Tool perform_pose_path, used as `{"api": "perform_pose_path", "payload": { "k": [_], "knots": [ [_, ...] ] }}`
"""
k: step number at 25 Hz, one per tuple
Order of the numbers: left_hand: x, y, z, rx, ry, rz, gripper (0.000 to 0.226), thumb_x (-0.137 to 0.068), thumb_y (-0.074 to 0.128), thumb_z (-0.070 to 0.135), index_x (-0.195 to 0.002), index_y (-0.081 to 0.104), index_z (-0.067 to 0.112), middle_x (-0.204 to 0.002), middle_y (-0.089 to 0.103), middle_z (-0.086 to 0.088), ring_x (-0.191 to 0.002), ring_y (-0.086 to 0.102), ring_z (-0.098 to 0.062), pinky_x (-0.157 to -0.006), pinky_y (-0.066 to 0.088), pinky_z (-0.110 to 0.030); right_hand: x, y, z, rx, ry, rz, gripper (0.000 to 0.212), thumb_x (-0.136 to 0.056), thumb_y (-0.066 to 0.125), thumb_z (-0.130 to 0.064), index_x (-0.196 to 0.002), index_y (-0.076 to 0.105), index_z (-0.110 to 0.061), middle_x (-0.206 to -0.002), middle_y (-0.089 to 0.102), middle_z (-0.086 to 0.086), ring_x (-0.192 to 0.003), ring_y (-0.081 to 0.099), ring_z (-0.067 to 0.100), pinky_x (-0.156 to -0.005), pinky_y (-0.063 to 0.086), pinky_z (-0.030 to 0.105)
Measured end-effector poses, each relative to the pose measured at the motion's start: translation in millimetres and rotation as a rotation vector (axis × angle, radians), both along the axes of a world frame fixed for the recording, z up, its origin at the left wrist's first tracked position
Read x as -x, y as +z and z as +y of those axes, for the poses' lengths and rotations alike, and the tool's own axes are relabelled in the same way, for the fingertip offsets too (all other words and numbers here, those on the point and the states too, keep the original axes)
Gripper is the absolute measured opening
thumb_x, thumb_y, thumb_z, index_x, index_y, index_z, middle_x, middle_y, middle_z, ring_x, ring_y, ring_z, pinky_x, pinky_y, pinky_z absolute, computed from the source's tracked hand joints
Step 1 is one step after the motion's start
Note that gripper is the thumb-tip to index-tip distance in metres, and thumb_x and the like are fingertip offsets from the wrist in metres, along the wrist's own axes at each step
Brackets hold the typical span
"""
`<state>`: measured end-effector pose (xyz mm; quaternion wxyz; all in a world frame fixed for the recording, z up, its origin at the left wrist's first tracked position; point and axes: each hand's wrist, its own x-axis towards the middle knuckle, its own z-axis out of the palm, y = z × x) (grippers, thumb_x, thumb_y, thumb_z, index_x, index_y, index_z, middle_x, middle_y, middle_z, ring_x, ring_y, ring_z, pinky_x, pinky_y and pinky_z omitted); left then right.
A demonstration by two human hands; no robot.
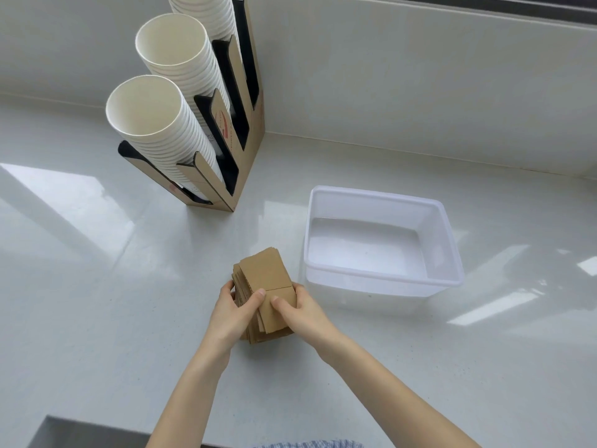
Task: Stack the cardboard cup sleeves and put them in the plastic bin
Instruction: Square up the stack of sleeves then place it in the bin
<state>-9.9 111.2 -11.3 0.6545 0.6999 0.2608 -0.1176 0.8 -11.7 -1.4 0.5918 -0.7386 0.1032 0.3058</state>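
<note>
A stack of brown cardboard cup sleeves sits on the white counter, slightly fanned at its far end. My left hand grips the stack's left side with the thumb on top. My right hand grips the right side, its thumb also pressed on the top sleeve. Just to the right of the stack stands the translucent white plastic bin, with nothing inside it.
A cardboard cup dispenser holding three tall stacks of white paper cups stands at the back left. The wall runs behind the counter. The counter's near edge shows at the bottom left.
</note>
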Motion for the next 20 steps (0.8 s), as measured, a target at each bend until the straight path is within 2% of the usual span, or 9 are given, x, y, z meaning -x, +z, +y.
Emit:
{"api": "perform_pose_path", "payload": {
  "k": [2,6,9,11,14,17,20],
  "knots": [
    [3.4,-1.6,1.2,0.056,0.005,0.013,0.049,-0.083,0.059,0.019,-0.128,0.041,0.014,-0.112,0.055,-0.003,-0.096,0.056,-0.02,-0.065,0.044,-0.022,0.7,-0.1,-2.1,-0.008,0.006,-0.011,0.045,-0.089,0.049,-0.027,-0.131,0.036,-0.015,-0.109,0.053,-0.002,-0.098,0.053,0.014,-0.07,0.046,0.014],
    [6.2,-2.3,3.6,0.106,-0.017,0.026,0.04,-0.083,0.059,0.02,-0.12,0.049,0.012,-0.113,0.063,-0.007,-0.1,0.06,-0.023,-0.069,0.047,-0.027,2.3,-3.5,-8.0,-0.032,-0.007,-0.016,0.054,-0.084,0.057,-0.028,-0.132,0.036,-0.016,-0.121,0.054,0.002,-0.105,0.056,0.016,-0.075,0.048,0.019],
    [7.5,-0.3,2.0,0.164,0.0,0.003,0.039,-0.083,0.058,0.019,-0.121,0.048,0.012,-0.103,0.064,0.0,-0.093,0.061,-0.016,-0.068,0.046,-0.028,0.7,-5.4,-12.3,-0.056,0.005,-0.017,0.059,-0.079,0.062,-0.032,-0.132,0.036,-0.02,-0.13,0.049,0.005,-0.111,0.055,0.018,-0.081,0.049,0.024],
    [10.2,-0.2,1.5,0.224,0.015,0.005,0.046,-0.082,0.061,0.02,-0.124,0.044,0.012,-0.104,0.062,-0.001,-0.093,0.06,-0.015,-0.068,0.046,-0.028,2.0,-5.5,-14.2,-0.077,0.019,-0.024,0.067,-0.073,0.065,-0.037,-0.131,0.037,-0.021,-0.131,0.048,0.005,-0.111,0.056,0.017,-0.081,0.049,0.024],
    [15.5,-3.8,4.0,0.279,0.023,0.01,0.07,-0.07,0.068,0.028,-0.129,0.035,0.012,-0.118,0.058,-0.009,-0.097,0.059,-0.02,-0.066,0.044,-0.03,4.0,-2.9,-17.0,-0.097,0.028,-0.061,0.073,-0.065,0.064,-0.041,-0.13,0.038,-0.023,-0.13,0.049,0.003,-0.11,0.056,0.015,-0.078,0.049,0.019],
    [19.1,-2.7,6.0,0.326,-0.029,-0.027,0.086,-0.053,0.07,0.036,-0.129,0.034,0.015,-0.116,0.058,-0.006,-0.097,0.058,-0.018,-0.068,0.044,-0.027,2.5,0.2,-24.0,-0.086,0.076,-0.092,0.079,-0.063,0.066,-0.041,-0.134,0.034,-0.025,-0.131,0.048,0.0,-0.111,0.057,0.015,-0.088,0.05,0.025],
    [20.5,-1.0,2.5,0.393,-0.088,-0.084,0.072,-0.059,0.067,0.031,-0.125,0.043,0.018,-0.116,0.063,-0.005,-0.103,0.059,-0.016,-0.075,0.046,-0.026,1.9,5.6,-30.3,-0.071,0.135,-0.126,0.079,-0.067,0.067,-0.037,-0.136,0.03,-0.026,-0.132,0.043,-0.001,-0.107,0.057,0.015,-0.08,0.05,0.021]
  ]
}}
